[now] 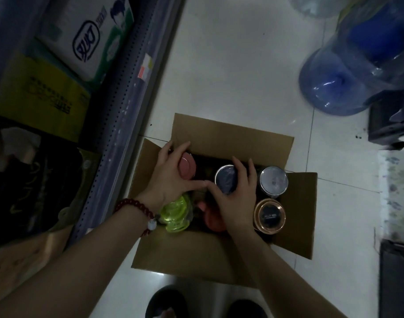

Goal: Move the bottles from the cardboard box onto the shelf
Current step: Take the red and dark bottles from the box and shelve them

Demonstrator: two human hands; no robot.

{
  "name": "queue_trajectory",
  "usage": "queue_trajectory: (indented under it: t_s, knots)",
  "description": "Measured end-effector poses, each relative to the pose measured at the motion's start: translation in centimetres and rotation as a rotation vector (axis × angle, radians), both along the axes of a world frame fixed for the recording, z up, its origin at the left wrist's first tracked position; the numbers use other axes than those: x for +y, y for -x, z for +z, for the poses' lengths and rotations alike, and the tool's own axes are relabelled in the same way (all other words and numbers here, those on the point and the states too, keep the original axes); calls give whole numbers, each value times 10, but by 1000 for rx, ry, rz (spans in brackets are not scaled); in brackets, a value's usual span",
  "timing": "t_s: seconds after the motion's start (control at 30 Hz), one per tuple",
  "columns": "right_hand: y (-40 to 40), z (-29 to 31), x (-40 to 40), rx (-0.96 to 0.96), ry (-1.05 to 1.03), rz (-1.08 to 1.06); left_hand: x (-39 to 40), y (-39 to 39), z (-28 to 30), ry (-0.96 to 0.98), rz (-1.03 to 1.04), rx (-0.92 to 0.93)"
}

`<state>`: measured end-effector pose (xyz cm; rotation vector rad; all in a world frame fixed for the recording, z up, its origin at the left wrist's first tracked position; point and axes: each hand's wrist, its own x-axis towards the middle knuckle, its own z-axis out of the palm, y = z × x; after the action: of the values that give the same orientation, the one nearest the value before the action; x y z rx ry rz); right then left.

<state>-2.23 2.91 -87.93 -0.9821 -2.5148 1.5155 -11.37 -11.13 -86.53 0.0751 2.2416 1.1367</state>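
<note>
An open cardboard box (228, 136) stands on the floor with several bottles upright inside, seen from above. My left hand (167, 177) grips a bottle with a pink lid (187, 167) at the box's back left. My right hand (237, 198) curls round a bottle with a dark blue lid (226, 177) in the middle. A silver-lidded bottle (273, 180) and a copper-rimmed bottle (269, 215) stand at the right. A yellow-green bottle (175, 213) and a red one (213, 222) sit near the front, partly under my wrists. The shelf (118, 115) runs along the left.
The shelf holds a white and green package (88, 40), a yellow carton (42, 95) and dark goods below. Large blue water jugs (347, 72) lie on the tiled floor at the upper right. Dark boxes (390, 120) stand at the right edge. My shoes (166, 304) are just in front of the box.
</note>
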Motion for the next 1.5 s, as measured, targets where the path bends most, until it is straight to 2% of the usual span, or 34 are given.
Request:
queue_trajectory:
  t_s: [0.23, 0.5, 0.8, 1.07, 1.27, 1.5]
  knots:
    - [2, 3, 7, 7, -10, -98, 0, 0, -2, 61, -13, 59]
    - [-1, 9, 15, -33, -47, -56, 2, -6, 6, 134, -5, 157]
    - [4, 78, 29, -50, 8, -47, 6, -5, 70, 173, 198, 229]
    - [16, 209, 48, 47, -41, -32, 26, 11, 199, 79, 281, 316]
    - [17, 337, 78, 134, -98, -43, 56, 13, 333, -37, 286, 394]
    - [-1, 510, 122, 275, -80, -195, 107, 4, 501, -255, 236, 423]
